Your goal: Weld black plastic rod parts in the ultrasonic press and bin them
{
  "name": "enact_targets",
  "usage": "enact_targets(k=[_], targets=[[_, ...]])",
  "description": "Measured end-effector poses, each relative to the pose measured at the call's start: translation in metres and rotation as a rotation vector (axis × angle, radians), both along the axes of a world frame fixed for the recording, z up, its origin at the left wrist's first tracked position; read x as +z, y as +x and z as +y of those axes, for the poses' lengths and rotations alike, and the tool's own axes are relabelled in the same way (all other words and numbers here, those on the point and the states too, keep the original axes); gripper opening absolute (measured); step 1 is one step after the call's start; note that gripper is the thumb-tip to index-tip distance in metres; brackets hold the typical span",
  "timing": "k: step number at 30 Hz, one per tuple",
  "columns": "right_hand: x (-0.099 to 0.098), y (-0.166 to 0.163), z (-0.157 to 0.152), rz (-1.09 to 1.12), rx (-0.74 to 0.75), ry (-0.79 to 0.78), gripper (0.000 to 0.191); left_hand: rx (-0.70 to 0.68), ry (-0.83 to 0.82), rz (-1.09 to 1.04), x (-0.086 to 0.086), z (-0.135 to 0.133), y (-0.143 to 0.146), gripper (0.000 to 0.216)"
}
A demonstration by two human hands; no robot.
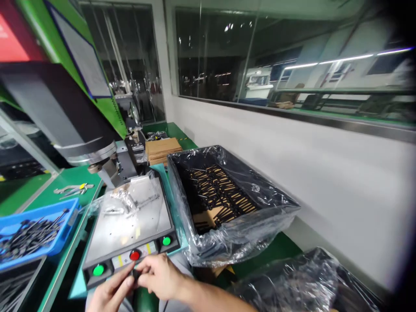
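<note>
One small dark part point(134, 274) sits pinched between left hand point(111, 289) and right hand point(160, 274), just near of the red button point(134, 255) — apparently so each steadies it — lined bin point(227, 245) at right, presumably for reach.

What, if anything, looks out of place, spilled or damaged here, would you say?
Nothing looks spilled or damaged. The dark parts in the blue tray lie jumbled, whereas the black pieces in the plastic-lined bin lie in rough rows, so the tray looks untidy.

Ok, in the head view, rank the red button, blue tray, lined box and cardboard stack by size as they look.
1. Lined box
2. Blue tray, partly out of frame
3. Cardboard stack
4. Red button
</note>
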State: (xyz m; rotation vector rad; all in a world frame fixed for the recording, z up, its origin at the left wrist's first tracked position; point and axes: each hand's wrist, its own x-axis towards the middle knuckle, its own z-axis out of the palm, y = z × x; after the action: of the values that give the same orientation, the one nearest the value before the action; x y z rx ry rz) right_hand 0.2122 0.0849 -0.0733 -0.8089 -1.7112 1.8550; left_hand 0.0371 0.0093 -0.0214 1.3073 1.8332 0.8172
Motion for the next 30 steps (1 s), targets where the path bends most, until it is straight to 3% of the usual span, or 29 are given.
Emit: enact_targets(k=[2, 5, 7, 9, 14, 16, 18, 23, 26, 30], targets=[[0.003, -0.004, -0.004, -0.016, -0.035, 0.093, 0.024, 0.021, 0.020, 0.028, 0.005, -0.003, 0.004, 0.045], [0.009, -0.009, -0.006, 0.013, -0.146, 0.445, 0.018, 0.008, 0.051, 0.034, 0.013, -0.004, 0.006, 0.052], [0.014, -0.014, -0.005, 0.042, -0.171, 0.579, 0.019, 0.000, 0.059, 0.025, 0.017, -0.004, 0.003, 0.056], [0.020, -0.019, -0.002, 0.058, -0.167, 0.522, 0.017, -0.003, 0.063, -0.019, 0.021, -0.004, -0.003, 0.058], [0.031, -0.034, 0.004, 0.134, 0.010, -0.048, 0.021, -0.017, 0.062, -0.148, 0.027, -0.012, -0.021, 0.056], [0.032, -0.042, 0.004, 0.135, 0.051, -0.175, 0.024, -0.031, 0.072, -0.186, 0.026, -0.014, -0.029, 0.056], [0.032, -0.050, 0.000, 0.122, 0.031, -0.181, 0.025, -0.048, 0.094, -0.209, 0.022, -0.015, -0.036, 0.055], [0.026, -0.070, -0.014, 0.139, -0.232, 0.157, 0.019, -0.017, 0.229, -0.223, 0.007, -0.014, -0.040, 0.051], [0.020, -0.078, -0.017, 0.148, -0.238, 0.078, 0.017, -0.017, 0.302, -0.204, -0.002, -0.015, -0.036, 0.054], [0.010, -0.088, -0.011, 0.149, -0.234, -0.019, 0.019, 0.002, 0.284, -0.321, -0.010, -0.011, -0.037, 0.057]])
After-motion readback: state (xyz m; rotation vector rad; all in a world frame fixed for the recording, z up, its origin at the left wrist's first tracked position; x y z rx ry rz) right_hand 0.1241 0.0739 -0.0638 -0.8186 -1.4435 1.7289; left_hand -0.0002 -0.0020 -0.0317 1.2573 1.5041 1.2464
